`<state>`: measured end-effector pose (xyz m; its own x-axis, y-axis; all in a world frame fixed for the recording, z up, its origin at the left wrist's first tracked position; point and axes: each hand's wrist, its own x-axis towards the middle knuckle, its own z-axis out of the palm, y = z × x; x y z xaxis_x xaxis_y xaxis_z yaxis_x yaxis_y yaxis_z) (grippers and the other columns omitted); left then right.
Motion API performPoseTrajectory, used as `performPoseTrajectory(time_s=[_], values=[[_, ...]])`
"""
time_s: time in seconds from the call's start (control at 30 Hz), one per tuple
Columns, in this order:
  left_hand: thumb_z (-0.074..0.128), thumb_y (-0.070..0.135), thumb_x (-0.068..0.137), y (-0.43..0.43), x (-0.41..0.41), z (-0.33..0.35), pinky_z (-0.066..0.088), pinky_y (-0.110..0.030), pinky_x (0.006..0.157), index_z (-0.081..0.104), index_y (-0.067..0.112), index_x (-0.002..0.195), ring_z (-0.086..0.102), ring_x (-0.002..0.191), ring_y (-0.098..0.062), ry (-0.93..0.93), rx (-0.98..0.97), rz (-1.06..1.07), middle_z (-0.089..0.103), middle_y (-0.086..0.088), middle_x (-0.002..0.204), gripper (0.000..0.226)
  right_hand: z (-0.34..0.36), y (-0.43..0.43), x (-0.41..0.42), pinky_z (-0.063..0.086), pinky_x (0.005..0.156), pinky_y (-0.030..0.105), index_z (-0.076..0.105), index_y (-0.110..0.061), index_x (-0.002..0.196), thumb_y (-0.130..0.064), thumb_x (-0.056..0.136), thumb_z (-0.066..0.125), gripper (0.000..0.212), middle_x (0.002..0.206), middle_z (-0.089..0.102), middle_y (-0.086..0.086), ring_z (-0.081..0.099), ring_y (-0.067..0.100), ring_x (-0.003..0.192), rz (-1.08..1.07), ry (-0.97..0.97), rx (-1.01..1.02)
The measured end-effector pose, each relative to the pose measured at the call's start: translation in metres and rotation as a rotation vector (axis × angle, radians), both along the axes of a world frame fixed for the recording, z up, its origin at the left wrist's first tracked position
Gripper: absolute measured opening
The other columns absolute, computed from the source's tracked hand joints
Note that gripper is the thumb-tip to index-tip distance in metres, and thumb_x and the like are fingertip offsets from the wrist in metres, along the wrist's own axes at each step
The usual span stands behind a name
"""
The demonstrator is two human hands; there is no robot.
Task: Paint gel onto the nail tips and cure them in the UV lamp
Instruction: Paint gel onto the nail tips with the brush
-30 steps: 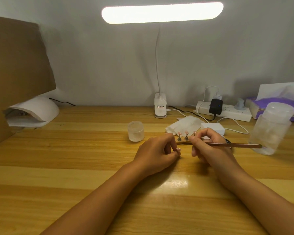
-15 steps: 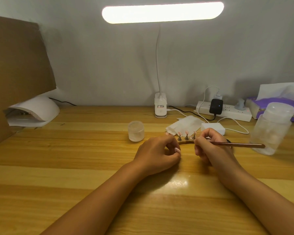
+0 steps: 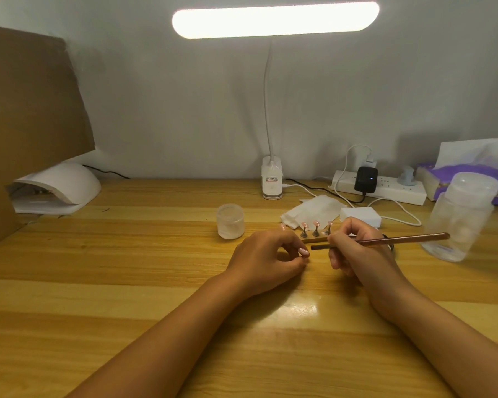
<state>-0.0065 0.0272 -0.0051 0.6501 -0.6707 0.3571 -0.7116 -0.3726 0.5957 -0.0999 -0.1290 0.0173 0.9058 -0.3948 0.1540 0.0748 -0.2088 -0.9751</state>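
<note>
Three pink nail tips (image 3: 316, 224) stand on small pegs along a brown holder strip (image 3: 314, 240) at mid-table. My right hand (image 3: 357, 254) grips a thin brown gel brush (image 3: 400, 239). Its dark tip points left, just in front of the strip and close to my left thumb. My left hand (image 3: 268, 257) rests on the table with fingers curled, next to the strip's left end. Whether it holds the strip is hidden. A frosted gel jar (image 3: 230, 221) sits left of the tips. The white UV lamp (image 3: 58, 185) stands at the far left.
A desk lamp base (image 3: 272, 182) stands at the back centre, and a power strip (image 3: 385, 191) with cables and a tissue box (image 3: 472, 173) at the back right. A clear plastic bottle (image 3: 460, 216) is at right. White wipes (image 3: 314, 209) lie behind the tips. Cardboard (image 3: 26, 110) walls the left.
My right hand has shifted slightly right and toward me. The brush tip has dropped away from the nail tips, and the handle's far end has risen. My left hand has barely moved.
</note>
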Motion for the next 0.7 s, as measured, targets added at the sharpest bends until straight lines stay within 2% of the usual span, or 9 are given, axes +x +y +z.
performPoseTrajectory(time_s=[0.07,0.2,0.33,0.5,0.6,0.7], values=[[0.071,0.034,0.086,0.0002,0.0001,-0.0002,0.053,-0.034,0.074,0.072,0.036,0.093,0.063,0.088,-0.001,-0.02,-0.007,-0.006,0.069,0.018,0.089,0.008,0.0002,-0.0001,-0.0003,0.034,0.038,0.017,0.051,-0.01,0.081,-0.016,0.094,0.057,0.016,0.05,0.057,0.002,0.043,0.005,0.04,-0.01,-0.009,0.012],[0.073,0.033,0.085,0.0002,-0.0008,-0.0003,0.042,-0.022,0.062,0.068,0.035,0.09,0.055,0.08,0.004,-0.11,-0.027,-0.004,0.061,0.022,0.084,0.007,0.0011,0.0004,-0.0009,0.033,0.036,0.015,0.052,-0.009,0.079,-0.016,0.095,0.056,0.017,0.049,0.057,0.003,0.043,0.004,0.037,-0.005,-0.004,0.031],[0.073,0.037,0.084,-0.0003,-0.0008,-0.0013,0.046,-0.026,0.065,0.065,0.038,0.086,0.056,0.084,0.001,-0.139,-0.013,0.004,0.06,0.023,0.084,0.009,0.0003,-0.0005,-0.0009,0.032,0.035,0.016,0.051,-0.01,0.078,-0.014,0.094,0.056,0.017,0.046,0.052,0.001,0.042,0.005,0.037,-0.009,0.014,0.009],[0.073,0.037,0.084,-0.0003,0.0007,-0.004,0.041,-0.023,0.064,0.067,0.037,0.09,0.056,0.085,0.002,-0.164,-0.027,0.019,0.061,0.026,0.088,0.009,-0.0002,-0.0006,0.0004,0.032,0.036,0.017,0.052,-0.01,0.08,-0.019,0.095,0.057,0.018,0.048,0.055,0.002,0.041,0.007,0.038,-0.019,-0.004,0.021],[0.073,0.036,0.084,-0.0002,0.0011,-0.005,0.047,-0.026,0.068,0.068,0.037,0.093,0.059,0.088,0.002,-0.151,-0.029,0.009,0.065,0.024,0.093,0.01,0.0004,-0.0016,0.0007,0.035,0.037,0.017,0.055,-0.009,0.087,-0.022,0.095,0.056,0.016,0.051,0.059,0.001,0.044,0.006,0.039,-0.008,-0.013,0.049],[0.073,0.036,0.085,-0.0003,0.0017,-0.0046,0.046,-0.026,0.067,0.069,0.037,0.092,0.058,0.085,0.005,-0.135,-0.031,-0.003,0.061,0.028,0.086,0.008,0.0,-0.0026,0.0014,0.037,0.041,0.02,0.055,-0.008,0.093,-0.021,0.095,0.056,0.014,0.054,0.062,0.0,0.047,0.007,0.043,-0.002,-0.018,0.042]])
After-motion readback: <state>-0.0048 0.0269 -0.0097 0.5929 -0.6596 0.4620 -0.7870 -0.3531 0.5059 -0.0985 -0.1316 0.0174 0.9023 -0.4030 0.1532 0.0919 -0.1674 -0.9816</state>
